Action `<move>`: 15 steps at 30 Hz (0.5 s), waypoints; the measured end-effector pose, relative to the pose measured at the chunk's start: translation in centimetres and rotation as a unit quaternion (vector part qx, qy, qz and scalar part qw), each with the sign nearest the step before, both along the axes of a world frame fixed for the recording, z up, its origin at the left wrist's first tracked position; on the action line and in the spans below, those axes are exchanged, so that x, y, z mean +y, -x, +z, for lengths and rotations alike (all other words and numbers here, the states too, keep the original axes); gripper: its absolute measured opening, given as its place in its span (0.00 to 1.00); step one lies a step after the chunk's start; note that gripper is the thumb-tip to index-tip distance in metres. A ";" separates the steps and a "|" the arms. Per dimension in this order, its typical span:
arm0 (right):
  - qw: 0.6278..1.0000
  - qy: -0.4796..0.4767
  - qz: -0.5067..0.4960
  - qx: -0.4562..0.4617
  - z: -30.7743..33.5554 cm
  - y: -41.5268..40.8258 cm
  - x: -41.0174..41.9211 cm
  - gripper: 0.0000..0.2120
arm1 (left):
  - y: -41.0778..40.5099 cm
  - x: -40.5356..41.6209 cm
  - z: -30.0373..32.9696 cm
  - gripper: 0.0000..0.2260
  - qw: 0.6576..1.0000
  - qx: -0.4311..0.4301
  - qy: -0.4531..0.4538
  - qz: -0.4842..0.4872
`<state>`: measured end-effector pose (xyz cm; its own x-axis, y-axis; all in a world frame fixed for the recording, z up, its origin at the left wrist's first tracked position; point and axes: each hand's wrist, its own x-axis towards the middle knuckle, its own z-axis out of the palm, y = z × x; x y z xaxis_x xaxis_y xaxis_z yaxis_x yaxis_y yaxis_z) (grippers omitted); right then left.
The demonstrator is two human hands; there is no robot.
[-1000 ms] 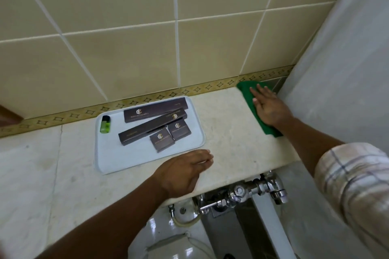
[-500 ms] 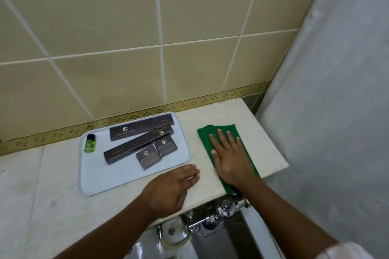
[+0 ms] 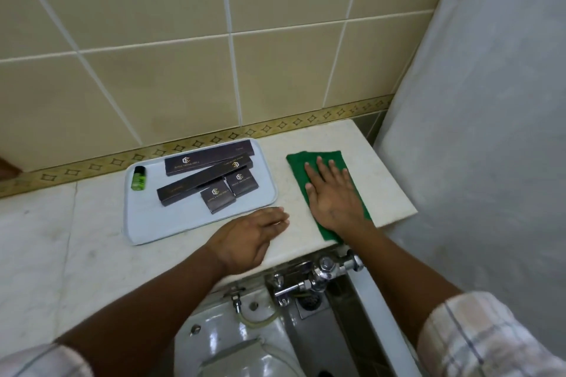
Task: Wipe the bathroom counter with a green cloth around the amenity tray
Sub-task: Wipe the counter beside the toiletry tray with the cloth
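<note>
Marble counter (image 3: 306,138) is ending just right of the green cloth (image 3: 298,164), itself lying right of the amenity tray (image 3: 153,223). Right hand (image 3: 332,196) is pressing flat, fingers spread, on the cloth; left hand (image 3: 248,239) is resting flat, fingers together, touching the tray's near edge.

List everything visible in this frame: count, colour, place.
counter: 1, cream marble, below the tiled wall
amenity tray: 1, pale grey, on the counter, left of the cloth
boxes: 4, dark brown, two long and two small, on the tray
bottle: 1, green with black cap, lying at the tray's left end
green cloth: 1, flat on the counter, right of the tray
flush valve: 1, chrome, under the counter edge
curtain: 1, white, far right
left hand: flat on the counter beside the tray's front right corner
right hand: flat on the cloth
</note>
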<state>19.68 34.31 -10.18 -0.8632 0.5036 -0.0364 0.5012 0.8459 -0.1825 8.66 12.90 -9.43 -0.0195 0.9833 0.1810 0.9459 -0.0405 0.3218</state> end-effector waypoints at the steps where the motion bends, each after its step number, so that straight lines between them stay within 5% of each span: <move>1: 1.000 0.001 -0.002 -0.002 0.0 -1.5 -0.6 0.28 | -0.2 0.0 0.1 0.20 1.000 0.006 0.009 0.004; 5: 0.998 0.063 -0.016 0.018 1.1 -3.4 -1.0 0.28 | -1.3 0.5 1.1 0.18 0.998 0.032 0.035 0.037; 8: 0.947 0.132 -0.240 0.171 1.6 -6.1 -2.8 0.33 | -2.3 5.7 3.7 0.13 0.995 0.009 0.039 0.089; 10: 0.863 0.197 -0.389 0.257 1.4 -7.7 -4.7 0.39 | -2.3 11.1 5.2 0.16 0.985 -0.036 0.052 0.160; 12: 0.760 0.299 -0.500 0.289 1.0 -8.6 -5.9 0.41 | -1.8 15.8 6.2 0.24 0.953 -0.078 0.163 0.244; 15: 0.538 0.500 -0.586 0.342 1.5 -8.7 -5.8 0.25 | -0.7 20.0 6.9 0.25 0.909 -0.081 0.306 0.271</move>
